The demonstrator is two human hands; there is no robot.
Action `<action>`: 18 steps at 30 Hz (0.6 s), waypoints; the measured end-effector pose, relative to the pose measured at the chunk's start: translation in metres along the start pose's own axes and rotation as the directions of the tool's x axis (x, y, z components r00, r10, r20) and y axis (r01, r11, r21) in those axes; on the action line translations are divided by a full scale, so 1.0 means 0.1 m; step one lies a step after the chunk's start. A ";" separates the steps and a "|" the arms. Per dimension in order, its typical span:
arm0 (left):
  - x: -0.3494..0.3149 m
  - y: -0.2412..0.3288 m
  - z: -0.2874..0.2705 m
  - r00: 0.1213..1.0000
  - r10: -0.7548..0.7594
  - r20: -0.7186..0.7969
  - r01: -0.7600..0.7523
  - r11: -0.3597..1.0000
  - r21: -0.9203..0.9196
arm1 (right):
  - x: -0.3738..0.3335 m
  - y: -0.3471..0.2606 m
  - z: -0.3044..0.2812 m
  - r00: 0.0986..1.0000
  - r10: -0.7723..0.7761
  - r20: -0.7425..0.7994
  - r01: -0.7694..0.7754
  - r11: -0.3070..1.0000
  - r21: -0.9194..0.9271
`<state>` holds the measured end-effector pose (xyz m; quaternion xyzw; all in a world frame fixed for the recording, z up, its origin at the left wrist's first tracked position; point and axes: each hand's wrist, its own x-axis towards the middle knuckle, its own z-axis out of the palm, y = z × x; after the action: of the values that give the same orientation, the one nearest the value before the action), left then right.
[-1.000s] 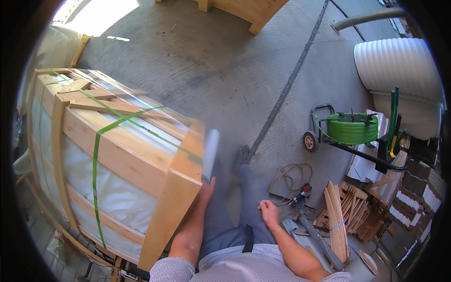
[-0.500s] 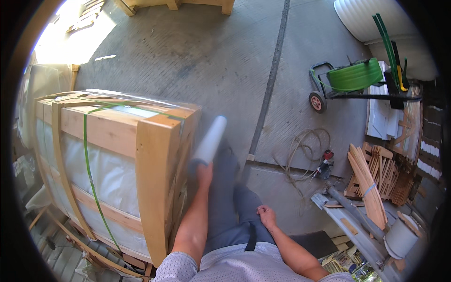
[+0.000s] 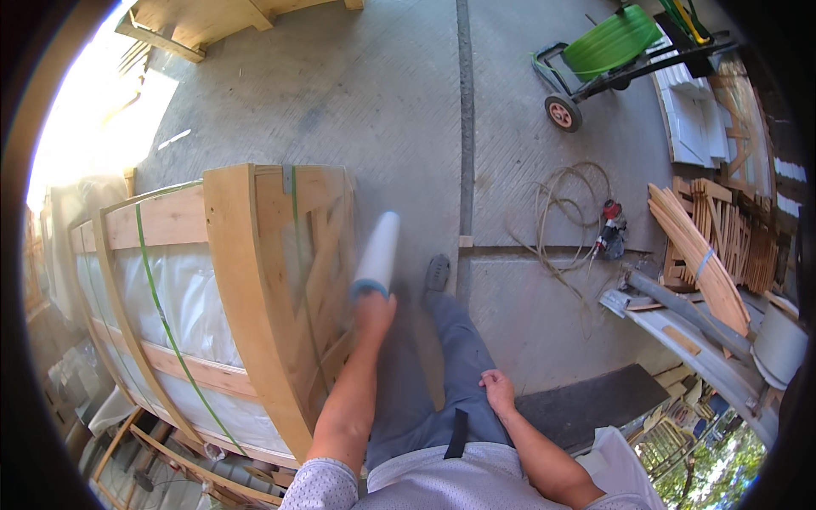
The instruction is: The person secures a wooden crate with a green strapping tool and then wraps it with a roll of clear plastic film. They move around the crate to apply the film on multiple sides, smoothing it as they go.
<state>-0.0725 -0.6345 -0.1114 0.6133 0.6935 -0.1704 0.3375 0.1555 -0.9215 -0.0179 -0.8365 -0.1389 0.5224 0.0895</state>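
Observation:
My left hand (image 3: 373, 317) grips the lower end of a roll of clear stretch film (image 3: 379, 251), its fingers wrapped round the end. The roll points up and away, beside the right end of a wooden crate (image 3: 231, 280). Green straps (image 3: 163, 319) run round the crate, and white wrapped contents (image 3: 204, 285) show between its boards. A thin clear film covers part of the crate's end. My right hand (image 3: 500, 393) hangs by my right thigh with its fingers curled in, and I see nothing in it.
A green strap reel on a wheeled cart (image 3: 612, 47) stands at the far right. On the concrete floor lie a coiled hose (image 3: 557, 208) and a red and black power tool (image 3: 610, 223). Wooden slats (image 3: 701, 263) and a metal beam (image 3: 688, 340) are at right, a pallet (image 3: 200, 21) at far left.
My view has turned and moved along the crate, so its right end shows more fully. The film roll stays in my left hand; my right hand remains by my thigh.

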 end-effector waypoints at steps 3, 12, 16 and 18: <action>-0.02 0.01 0.07 0.905 -0.425 -0.001 0.385 0.821 -0.422 | -0.13 0.19 0.19 0.999 -0.014 -0.050 0.015 1.000 0.014; -0.37 -0.64 0.66 0.978 -0.190 -0.085 0.151 0.929 -0.338 | -0.62 0.40 0.51 0.989 0.079 -0.128 -0.074 0.996 0.043; -0.65 -0.97 0.82 0.991 0.114 -0.069 -0.106 0.989 0.106 | -0.70 0.56 0.57 0.991 0.066 -0.120 -0.053 0.993 0.110; -0.73 -1.14 0.75 0.968 0.250 -0.031 -0.237 0.945 0.227 | -0.70 0.67 0.65 0.996 0.058 -0.070 -0.050 0.993 0.111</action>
<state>-0.1614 -0.7587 -0.1361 0.7327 0.5989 -0.1855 0.2646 0.0770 -1.0077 -0.0064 -0.8523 -0.0844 0.5007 0.1259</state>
